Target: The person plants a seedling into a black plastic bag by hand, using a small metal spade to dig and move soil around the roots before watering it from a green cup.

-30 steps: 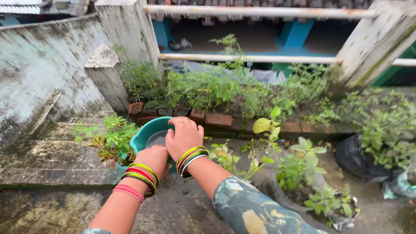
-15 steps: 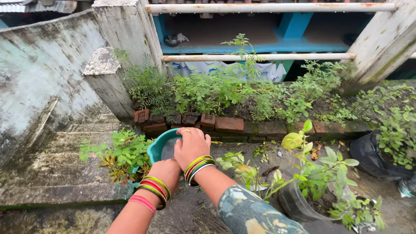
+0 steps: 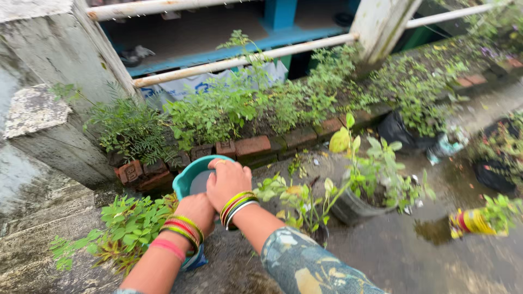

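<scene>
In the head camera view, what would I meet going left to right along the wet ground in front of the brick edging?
Leafy plant → teal basin with the left hand and right hand on it → small yellowing plant → dark pot with a tall plant → yellow and red object at the far right.

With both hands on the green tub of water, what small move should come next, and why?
Probably tip the tub gently toward the small plant beside it. The right hand lies over the rim, the left hand grips the near side, water shows inside, and leaves grow right next to it.
</scene>
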